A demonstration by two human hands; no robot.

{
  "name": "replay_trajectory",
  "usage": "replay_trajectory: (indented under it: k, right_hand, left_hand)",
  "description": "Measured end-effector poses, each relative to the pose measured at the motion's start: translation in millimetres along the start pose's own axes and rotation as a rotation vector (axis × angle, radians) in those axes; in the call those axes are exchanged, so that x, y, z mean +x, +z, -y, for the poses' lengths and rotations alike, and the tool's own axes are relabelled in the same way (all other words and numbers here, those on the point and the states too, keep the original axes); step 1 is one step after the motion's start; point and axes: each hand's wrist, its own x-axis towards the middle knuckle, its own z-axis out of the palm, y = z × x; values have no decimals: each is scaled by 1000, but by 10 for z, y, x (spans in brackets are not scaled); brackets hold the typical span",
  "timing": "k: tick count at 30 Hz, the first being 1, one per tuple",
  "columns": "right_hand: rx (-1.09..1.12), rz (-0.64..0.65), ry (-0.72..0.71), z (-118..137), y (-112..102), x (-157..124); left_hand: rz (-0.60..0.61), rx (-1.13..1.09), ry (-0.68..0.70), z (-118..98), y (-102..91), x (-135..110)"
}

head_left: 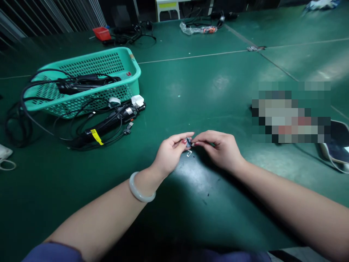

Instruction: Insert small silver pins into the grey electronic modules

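Note:
My left hand and my right hand meet fingertip to fingertip over the green table. Both pinch one tiny dark and metallic part between thumb and fingers. The part is too small to name. A small pale metal piece lies on the table just below the fingertips. A pale bangle circles my left wrist.
A teal plastic basket with black cables stands at the left. Black tools with cords lie in front of it. A blurred-out patch sits at the right, a white-rimmed object at the right edge, a red bin at the back.

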Motion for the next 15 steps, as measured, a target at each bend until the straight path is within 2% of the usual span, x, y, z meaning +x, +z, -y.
replay_trajectory:
  k: [6,10,15]
  right_hand:
    - [-81,-70,-19,34,27,-14]
    - [-146,-82,-25,59,19,-22]
    - [-115,-60,-60,74,5,-30]
  left_hand:
    - [98,-117,-53,25,22,-18]
    - [71,-97,-50,30,28,-14]
    - [40,-85,-54,31,27,-5]
